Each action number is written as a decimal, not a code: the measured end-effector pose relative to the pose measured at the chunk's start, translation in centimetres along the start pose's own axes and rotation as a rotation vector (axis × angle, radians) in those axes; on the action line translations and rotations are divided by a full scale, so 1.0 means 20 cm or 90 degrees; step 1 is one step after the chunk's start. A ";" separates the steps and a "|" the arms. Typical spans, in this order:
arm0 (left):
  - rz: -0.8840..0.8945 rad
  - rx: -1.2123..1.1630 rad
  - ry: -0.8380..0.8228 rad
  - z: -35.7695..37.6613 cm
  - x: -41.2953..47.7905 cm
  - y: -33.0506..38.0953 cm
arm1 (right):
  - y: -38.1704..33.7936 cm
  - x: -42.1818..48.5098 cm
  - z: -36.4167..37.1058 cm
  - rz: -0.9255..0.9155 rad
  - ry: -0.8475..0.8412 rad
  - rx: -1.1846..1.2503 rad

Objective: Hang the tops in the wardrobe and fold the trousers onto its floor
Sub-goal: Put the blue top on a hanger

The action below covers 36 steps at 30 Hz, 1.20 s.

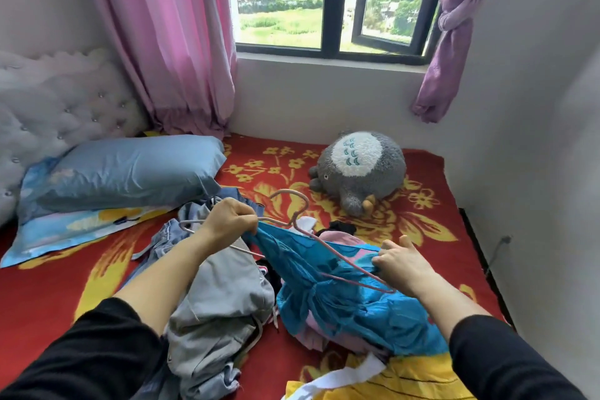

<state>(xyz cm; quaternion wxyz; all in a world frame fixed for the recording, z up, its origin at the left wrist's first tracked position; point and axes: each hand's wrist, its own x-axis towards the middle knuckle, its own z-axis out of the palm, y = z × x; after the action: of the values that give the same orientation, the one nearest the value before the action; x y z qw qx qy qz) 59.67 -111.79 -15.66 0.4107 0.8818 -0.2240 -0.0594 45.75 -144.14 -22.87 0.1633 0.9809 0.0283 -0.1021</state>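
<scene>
Left hand (230,221) grips the pink hanger (292,191), hook pointing away, bar slanting left-to-right; right hand (402,265) pinches the crumpled turquoise top (341,299).

L sleeve (107,344) & R sleeve (506,357) black, plain, cuffs end mid-forearm; L hand (232,221) & R hand (402,265) bare

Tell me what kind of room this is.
Most likely a bedroom: a blue pillow lies by a tufted headboard on a bed covered with a red floral blanket, and a plush toy sits below the curtained window.
</scene>
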 end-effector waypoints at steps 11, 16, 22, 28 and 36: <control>-0.029 -0.229 -0.012 0.12 0.09 0.05 | 0.26 -0.21 0.01 0.145 -0.001 0.099; -0.024 -0.270 0.006 0.17 0.10 0.04 | 0.25 -0.27 0.02 0.209 0.084 0.281; 0.042 -0.222 -0.112 0.18 0.07 0.11 | 0.23 -0.24 -0.03 0.415 0.098 0.466; 0.066 -0.256 -0.148 0.20 0.08 0.16 | 0.25 -0.29 0.01 0.443 0.103 0.402; -0.027 -0.271 0.002 0.24 0.10 0.10 | 0.26 -0.34 0.02 0.247 0.054 0.110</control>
<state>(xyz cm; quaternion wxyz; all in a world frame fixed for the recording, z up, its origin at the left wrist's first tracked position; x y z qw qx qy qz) 59.31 -117.09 -17.13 0.5867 0.7798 -0.1869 -0.1129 39.44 -149.44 -20.22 0.0942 0.9817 -0.1631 -0.0295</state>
